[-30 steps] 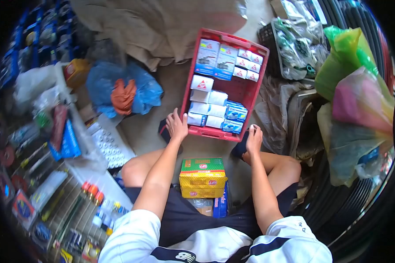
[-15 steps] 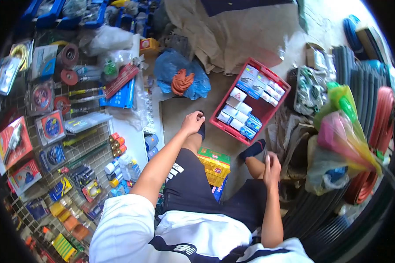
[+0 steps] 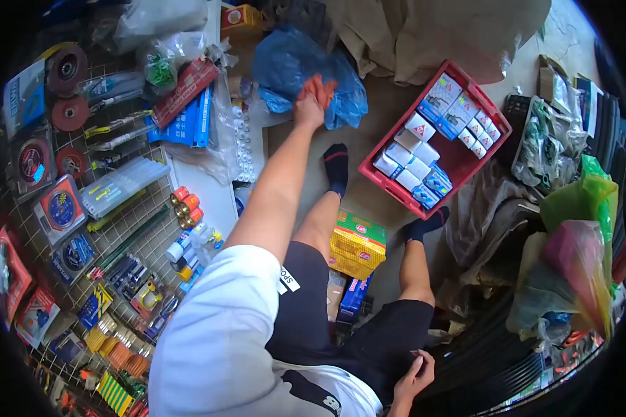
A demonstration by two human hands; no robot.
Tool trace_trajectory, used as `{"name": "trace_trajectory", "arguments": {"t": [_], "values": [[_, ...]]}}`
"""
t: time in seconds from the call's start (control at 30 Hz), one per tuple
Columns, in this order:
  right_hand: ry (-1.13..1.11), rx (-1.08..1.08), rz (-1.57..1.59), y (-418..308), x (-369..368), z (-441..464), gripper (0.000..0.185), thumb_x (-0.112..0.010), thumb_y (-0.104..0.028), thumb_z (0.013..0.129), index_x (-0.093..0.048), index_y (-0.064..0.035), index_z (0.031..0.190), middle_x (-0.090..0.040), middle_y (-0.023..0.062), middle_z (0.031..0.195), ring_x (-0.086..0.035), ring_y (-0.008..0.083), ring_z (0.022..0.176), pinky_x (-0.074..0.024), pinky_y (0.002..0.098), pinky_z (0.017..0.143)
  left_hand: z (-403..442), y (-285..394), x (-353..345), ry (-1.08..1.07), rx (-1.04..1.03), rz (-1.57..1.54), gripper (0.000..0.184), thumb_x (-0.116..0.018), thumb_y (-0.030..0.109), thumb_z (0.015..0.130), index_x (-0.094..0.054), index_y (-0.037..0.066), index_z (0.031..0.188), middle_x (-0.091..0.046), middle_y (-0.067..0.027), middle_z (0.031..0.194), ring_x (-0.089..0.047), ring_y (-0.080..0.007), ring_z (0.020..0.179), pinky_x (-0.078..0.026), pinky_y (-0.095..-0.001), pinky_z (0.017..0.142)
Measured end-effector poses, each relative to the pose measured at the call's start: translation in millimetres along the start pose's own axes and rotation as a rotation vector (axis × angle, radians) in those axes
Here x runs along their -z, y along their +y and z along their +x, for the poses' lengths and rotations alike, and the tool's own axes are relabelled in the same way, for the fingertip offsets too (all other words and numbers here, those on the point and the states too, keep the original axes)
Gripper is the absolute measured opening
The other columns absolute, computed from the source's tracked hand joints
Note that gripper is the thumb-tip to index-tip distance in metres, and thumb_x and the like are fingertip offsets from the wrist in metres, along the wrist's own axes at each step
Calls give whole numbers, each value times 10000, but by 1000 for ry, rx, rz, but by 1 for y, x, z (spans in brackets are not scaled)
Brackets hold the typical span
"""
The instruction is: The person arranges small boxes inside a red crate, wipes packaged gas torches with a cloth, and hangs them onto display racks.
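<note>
My left hand [image 3: 309, 111] is closed on an orange cloth [image 3: 320, 90] lying on a crumpled blue plastic bag [image 3: 285, 62]. My right hand [image 3: 417, 374] hangs beside my right thigh, fingers partly curled and apart, nothing visible in it. A red crate [image 3: 476, 164] stands on the floor beyond my feet, tilted in view, with white boxes [image 3: 407, 154] and blue-and-white boxes [image 3: 441, 104] inside. Between my legs sit green and yellow boxes [image 3: 355, 247], with a blue box [image 3: 355, 299] just below them.
Packaged tools and discs [image 3: 62, 208] hang on a wire rack at the left. A brown sheet [image 3: 424, 35] lies at the top. On the right are a black crate of wrapped parts [image 3: 546, 149], coloured plastic bags [image 3: 574, 257] and dark coiled hoses [image 3: 480, 368].
My left hand has reached forward from my knee and taken hold of the orange cloth. My right hand has drawn back towards my body. The view has shifted.
</note>
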State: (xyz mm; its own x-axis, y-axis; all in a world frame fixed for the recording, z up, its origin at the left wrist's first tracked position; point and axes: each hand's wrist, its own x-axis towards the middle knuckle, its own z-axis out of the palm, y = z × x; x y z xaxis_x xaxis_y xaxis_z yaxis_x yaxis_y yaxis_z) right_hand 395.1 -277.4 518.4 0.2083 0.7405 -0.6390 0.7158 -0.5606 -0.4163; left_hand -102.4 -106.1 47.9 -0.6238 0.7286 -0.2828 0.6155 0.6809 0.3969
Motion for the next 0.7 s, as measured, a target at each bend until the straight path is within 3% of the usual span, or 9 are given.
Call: {"name": "trace_trajectory", "arguments": {"t": [0.07, 0.17, 0.2, 0.27, 0.3, 0.37, 0.57, 0.63, 0.7], "values": [[-13, 0, 27, -14, -4, -8, 193, -495, -102, 976, -609, 53, 983, -641, 107, 869, -617, 178, 816, -482, 286, 778, -5, 11, -13, -77, 55, -63, 406, -649, 368, 800, -630, 142, 1137, -665, -220, 1033, -651, -375, 970, -521, -440, 847], [-14, 18, 80, -30, -5, -15, 189, -498, -105, 976, -614, 43, 982, -648, 106, 877, -625, 173, 836, -489, 279, 768, -42, 93, 55, -269, -216, 209, 322, -535, 187, 871, -556, 66, 1168, -632, -267, 1063, -626, -397, 987, -502, -471, 839], [-19, 37, 113, -37, -6, -13, 189, -502, -111, 977, -614, 41, 986, -647, 104, 880, -625, 172, 836, -490, 275, 768, -67, 122, 84, -210, -179, -97, 190, -581, 212, 855, -575, 46, 947, -645, -235, 908, -641, -374, 842, -510, -462, 740], [-14, 75, 176, -50, -5, -8, 190, -509, -123, 979, -614, 35, 994, -647, 99, 885, -624, 171, 838, -494, 269, 769, -109, 132, 88, -131, -244, -404, 321, -706, 255, 769, -567, 19, 601, -628, -184, 651, -652, -333, 627, -505, -439, 577], [-8, 92, 267, -57, -4, -5, 181, -519, -118, 972, -615, 35, 986, -648, 96, 882, -629, 181, 835, -496, 275, 760, -134, 160, 114, -220, -131, -473, 259, -718, 205, 706, -564, 20, 611, -625, -203, 678, -656, -327, 642, -496, -433, 576], [-8, 132, 450, -68, -7, 5, 163, -540, -108, 956, -617, 35, 972, -651, 92, 876, -639, 201, 830, -500, 286, 743, -184, 196, 162, -325, -210, -569, 178, -651, 139, 687, -522, 35, 624, -551, -140, 582, -541, -175, 534, -416, -375, 502], [-333, 189, 832, -116, 32, 51, 677, -442, -546, 962, -275, -140, 1477, -335, 96, 1477, -444, 232, 1290, -534, 422, 892, -312, 330, 307, -613, -446, -805, 284, -654, 147, 720, -395, 48, 659, -357, -46, 573, -392, -110, 542, -325, -316, 504], [-544, 63, 984, -94, 35, 84, 667, -331, -606, 974, -256, -198, 1496, -406, 75, 1453, -425, 235, 1315, -463, 402, 973, -348, 371, 332, -616, -423, -980, 277, -623, 100, 739, -362, 71, 653, -386, 5, 575, -403, -91, 550, -329, -296, 501], [-804, 341, 1063, -119, 54, 93, 634, -328, -594, 982, -290, -199, 1477, -454, 61, 1415, -458, 218, 1289, -413, 349, 1017, -366, 392, 345, -751, -406, -1206, 290, -635, 87, 779, -371, 77, 661, -413, 23, 596, -438, -71, 565, -362, -272, 501]]}}
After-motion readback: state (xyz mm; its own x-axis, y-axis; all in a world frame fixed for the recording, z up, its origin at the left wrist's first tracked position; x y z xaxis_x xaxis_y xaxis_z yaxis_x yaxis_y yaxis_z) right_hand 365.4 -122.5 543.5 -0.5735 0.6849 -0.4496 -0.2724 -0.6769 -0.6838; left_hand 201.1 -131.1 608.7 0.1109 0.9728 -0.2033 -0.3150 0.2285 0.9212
